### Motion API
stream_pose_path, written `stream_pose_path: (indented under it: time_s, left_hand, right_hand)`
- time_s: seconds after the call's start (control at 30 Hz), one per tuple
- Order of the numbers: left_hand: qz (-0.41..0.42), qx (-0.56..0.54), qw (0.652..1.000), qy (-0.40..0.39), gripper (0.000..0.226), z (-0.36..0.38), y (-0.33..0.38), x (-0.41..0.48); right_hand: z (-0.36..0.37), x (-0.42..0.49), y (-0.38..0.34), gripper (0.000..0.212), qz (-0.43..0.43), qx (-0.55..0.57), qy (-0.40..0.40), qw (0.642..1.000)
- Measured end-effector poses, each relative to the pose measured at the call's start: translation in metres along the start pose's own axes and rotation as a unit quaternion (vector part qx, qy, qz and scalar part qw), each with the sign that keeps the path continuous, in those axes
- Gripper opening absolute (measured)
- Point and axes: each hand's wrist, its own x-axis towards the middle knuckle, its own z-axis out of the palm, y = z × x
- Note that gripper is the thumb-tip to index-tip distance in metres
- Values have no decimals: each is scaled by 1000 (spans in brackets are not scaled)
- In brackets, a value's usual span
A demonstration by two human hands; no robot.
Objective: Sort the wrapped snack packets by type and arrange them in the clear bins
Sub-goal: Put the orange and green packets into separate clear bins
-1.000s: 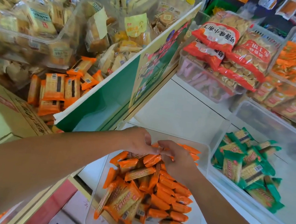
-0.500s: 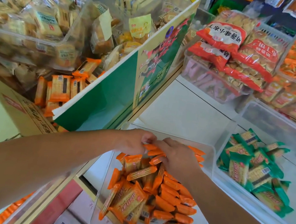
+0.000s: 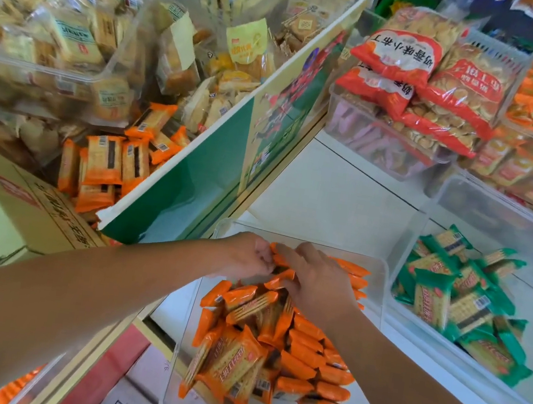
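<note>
Over the near bin (image 3: 183,343), your left hand (image 3: 248,255) and right hand (image 3: 315,283) sit close together, both pinching orange packets (image 3: 273,348) at the pile's far end, so I'd say stand them on edge, tight and even, and leave the green packets (image 3: 459,295) next door.

orange packets (image 3: 273,348): heaped, some stood on edge, in near clear bin (image 3: 377,304)
green packets (image 3: 462,302): jumbled in right clear bin (image 3: 434,203)
</note>
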Motion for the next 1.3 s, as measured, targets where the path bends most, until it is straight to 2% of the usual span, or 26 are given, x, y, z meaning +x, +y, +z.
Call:
stream_pose_path:
  time_s: [0.1, 0.2, 0.3, 0.37, 0.43, 0.53, 0.6, 0.63, 0.7, 0.77, 0.9, 1.0, 1.13, 1.2, 1.3]
  left_hand:
    - [26, 15, 999, -18, 25, 2, -1, -5]
    - [-4, 45, 998, -53, 28, 11, -8, -7]
    - [-19, 80, 991, -102, 39, 18, -10, -9]
    - [-28, 89, 987, -128, 45, 19, -9, -11]
    - [-41, 131, 980, -142, 68, 17, -9, -9]
    - [-65, 142, 978, -139, 66, 18, -10, -3]
    - [-70, 136, 980, -127, 72, 18, -10, -3]
    - [-64, 132, 983, -113, 66, 18, -9, -4]
    - [-41, 105, 990, -80, 39, 14, -9, -3]
    - [-21, 80, 994, -77, 17, 8, -10, -5]
    - [38, 48, 996, -67, 3, 3, -16, -15]
    - [90, 15, 993, -69, 7, 5, -16, -24]
    - [100, -17, 993, -63, 6, 8, -18, -27]
    - [99, -59, 991, -63, 11, 8, -15, -29]
    - [55, -79, 994, -49, 21, -2, -8, -31]
  right_hand:
    - [3, 2, 3, 71, -6, -51, -24, 998]
    - [8, 0, 1, 53, 4, -57, 5, 998]
    - [12, 1, -1, 37, 31, -39, 32, 998]
    - [14, 0, 0, 31, 57, -8, 39, 998]
    - [13, -1, 2, 29, 70, 33, 42, 996]
    - [7, 0, 7, 24, 69, 98, 35, 992]
    - [0, 0, 10, 20, 90, 181, 21, 979]
    - [-4, -1, 12, 18, 109, 223, 18, 969]
    - [-11, -9, 17, 18, 137, 279, 36, 950]
    - [-14, -21, 18, 20, 132, 279, 52, 950]
    - [-17, -38, 4, 31, 80, 276, 26, 958]
    - [-16, -34, -10, 48, 62, 272, -51, 959]
    - [-15, -27, -19, 62, 76, 245, -139, 956]
    - [-18, -28, -23, 53, 97, 273, -109, 951]
    - [-27, -34, -23, 36, 143, 348, -13, 927]
